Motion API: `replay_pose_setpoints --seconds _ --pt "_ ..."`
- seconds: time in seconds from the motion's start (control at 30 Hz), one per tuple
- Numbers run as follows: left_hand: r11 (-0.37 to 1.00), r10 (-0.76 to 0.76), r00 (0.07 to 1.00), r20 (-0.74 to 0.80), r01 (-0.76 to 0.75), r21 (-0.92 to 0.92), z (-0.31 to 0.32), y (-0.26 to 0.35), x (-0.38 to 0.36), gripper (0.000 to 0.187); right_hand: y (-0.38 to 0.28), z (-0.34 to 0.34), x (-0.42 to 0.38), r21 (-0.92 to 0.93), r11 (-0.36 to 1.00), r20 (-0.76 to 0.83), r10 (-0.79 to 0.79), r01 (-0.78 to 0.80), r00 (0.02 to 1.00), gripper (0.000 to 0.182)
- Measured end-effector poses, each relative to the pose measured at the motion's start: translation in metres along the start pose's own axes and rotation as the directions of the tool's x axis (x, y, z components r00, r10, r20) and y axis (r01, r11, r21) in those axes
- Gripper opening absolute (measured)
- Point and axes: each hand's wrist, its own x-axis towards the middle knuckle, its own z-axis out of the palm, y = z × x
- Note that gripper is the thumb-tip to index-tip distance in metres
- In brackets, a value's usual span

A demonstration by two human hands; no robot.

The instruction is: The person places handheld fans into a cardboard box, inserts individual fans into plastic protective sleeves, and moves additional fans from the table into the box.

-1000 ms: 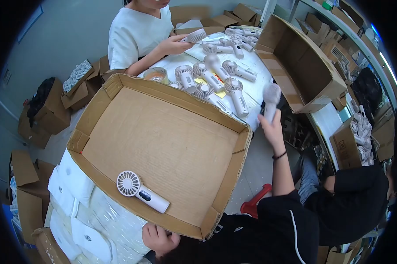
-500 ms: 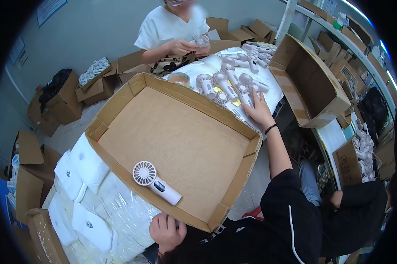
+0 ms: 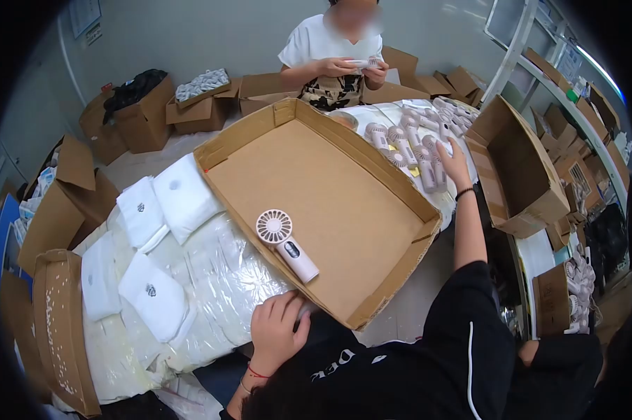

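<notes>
My right hand (image 3: 456, 168) reaches over the far corner of the cardboard tray, fingers closed around a pale handheld fan (image 3: 443, 147) among several more on the white-covered table. Part of that fan is hidden by the hand. My left hand (image 3: 277, 330) is at the tray's near edge with its fingers bent; a small greyish bit shows by the thumb, too covered to name. Inside the shallow cardboard tray (image 3: 351, 203) lies one pink-white handheld fan (image 3: 288, 245), its round grille toward the left and its dark display facing up.
White printed pouches (image 3: 151, 290) lie on plastic wrap at the left. Across the table a person in a white top (image 3: 337, 56) holds another fan. An open carton (image 3: 515, 168) stands at the right, near a box of fans (image 3: 575, 294). Cartons line the wall.
The view has swung left and down. My right hand has gone from spread fingers on the fans to a grip on one. My left hand's fingers have uncurled somewhat. The person opposite has turned their fan.
</notes>
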Motion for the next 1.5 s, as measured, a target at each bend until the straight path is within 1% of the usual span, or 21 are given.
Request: replay_pose_setpoints --seconds 0.07,0.23,0.3,0.37,0.43,0.57,0.83,0.9,0.93,0.97,1.0,1.03,1.07,1.1,1.13,1.2,1.27,1.37,1.4,1.43,1.5 --pt "1.0 0.014 1.0 0.012 -0.014 0.025 -0.004 0.0 -0.009 0.029 0.029 0.015 0.024 -0.151 0.969 -0.028 0.192 -0.194 0.981 0.07" --pt "0.994 0.057 0.996 0.067 -0.062 0.085 -0.008 0.001 -0.017 0.033 -0.001 0.034 0.039 -0.364 0.893 0.075 0.313 -0.266 0.947 0.078" --pt "0.988 0.046 0.997 0.06 -0.054 0.142 -0.003 0.001 -0.017 0.035 -0.019 0.031 0.044 -0.573 0.786 0.233 0.429 -0.233 0.873 0.08" --pt "0.977 0.049 0.998 0.036 -0.055 0.205 0.003 0.003 -0.014 0.036 0.008 0.046 0.063 -0.492 0.837 0.267 0.408 -0.24 0.873 0.079" --pt "0.966 0.05 0.998 0.024 -0.055 0.251 0.007 0.006 -0.015 0.037 0.013 0.054 0.072 -0.465 0.881 0.436 0.32 -0.094 0.841 0.074" --pt "0.957 0.015 1.0 -0.021 -0.009 0.289 0.016 0.003 -0.015 0.039 0.01 0.068 0.07 -0.415 0.91 0.469 0.214 0.0 0.857 0.066" --pt "0.938 -0.009 0.999 -0.041 0.023 0.346 0.021 0.002 -0.017 0.035 -0.007 0.066 0.054 -0.473 0.881 0.414 0.245 -0.022 0.877 0.065" --pt "0.939 -0.014 0.999 -0.045 0.029 0.343 0.023 0.002 -0.018 0.036 0.004 0.072 0.058 -0.388 0.922 0.388 0.16 0.004 0.907 0.063" --pt "0.937 -0.02 0.998 -0.057 0.039 0.348 0.023 0.002 -0.018 0.036 0.009 0.071 0.056 -0.136 0.991 0.311 0.046 -0.003 0.949 0.058" --pt "0.937 -0.017 0.998 -0.061 0.037 0.347 0.023 0.003 -0.017 0.036 0.016 0.068 0.058 -0.137 0.991 0.307 0.044 -0.002 0.951 0.058" --pt "0.941 -0.017 0.998 -0.059 0.036 0.338 0.022 0.003 -0.016 0.036 0.016 0.062 0.06 0.244 0.968 0.106 0.041 -0.066 0.994 0.051" --pt "0.944 -0.02 0.998 -0.056 0.038 0.328 0.021 0.004 -0.015 0.036 0.015 0.06 0.06 0.594 0.804 -0.082 0.113 -0.042 0.99 0.045" --pt "0.944 -0.024 0.998 -0.063 0.044 0.327 0.02 0.003 -0.015 0.036 0.016 0.054 0.056 0.717 0.695 -0.095 0.169 -0.05 0.981 0.036" --pt "0.948 -0.023 0.998 -0.051 0.038 0.315 0.019 0.003 -0.015 0.037 -0.008 0.035 0.041 0.82 0.57 -0.096 0.226 -0.052 0.969 0.029" --pt "0.953 -0.022 0.999 -0.038 0.033 0.301 0.018 0.003 -0.015 0.037 -0.028 0.02 0.027 0.801 0.589 -0.022 0.205 -0.105 0.979 0.024" --pt "0.962 -0.013 0.999 -0.039 0.023 0.27 0.018 0.002 -0.014 0.039 -0.079 0.007 -0.007 0.743 0.669 0.103 -0.079 -0.024 0.992 0.02" --pt "0.973 -0.009 1.0 -0.024 0.014 0.231 0.016 0.003 -0.014 0.041 -0.152 -0.008 -0.05 0.565 0.817 0.39 -0.382 0.11 0.838 0.014" --pt "0.981 -0.016 0.999 -0.032 0.022 0.194 0.015 0.002 -0.014 0.041 -0.228 -0.001 -0.117 0.462 0.856 0.729 -0.515 0.23 0.451 0.025" --pt "0.982 -0.013 0.999 -0.032 0.019 0.188 0.013 0.003 -0.013 0.037 -0.249 0.003 -0.135 0.329 0.882 0.804 -0.449 0.337 0.39 0.039" --pt "0.983 -0.009 0.999 -0.032 0.015 0.184 0.009 0.004 -0.012 0.034 -0.262 0.011 -0.15 0.333 0.88 0.808 -0.451 0.338 0.379 0.039" --pt "0.992 -0.029 0.999 -0.046 0.035 0.123 -0.002 0.004 -0.015 0.03 -0.281 0.032 -0.172 0.12 0.832 0.845 -0.371 0.541 0.385 0.052"
